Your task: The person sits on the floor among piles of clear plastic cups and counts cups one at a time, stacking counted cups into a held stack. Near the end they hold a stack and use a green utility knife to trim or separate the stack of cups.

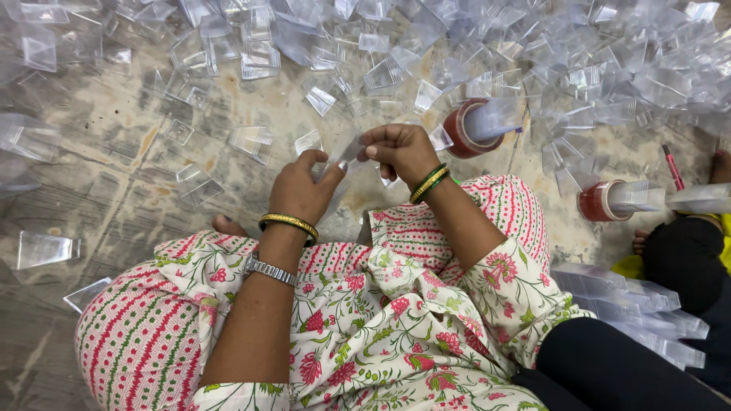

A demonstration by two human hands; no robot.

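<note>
Pinching one clear plastic piece (346,154) between both hands, left hand (303,190) below, right hand (400,151) above

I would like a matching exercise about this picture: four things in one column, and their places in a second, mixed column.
Things:
1. silver wristwatch
2. red tape roll
3. pink pen
4. stack of clear trays

Places:
A. on the floor at the far right
B. on the left forearm
C. on the floor just beyond the right hand
D. beside the right knee

Pairs: 1-B, 2-C, 3-A, 4-D
</note>
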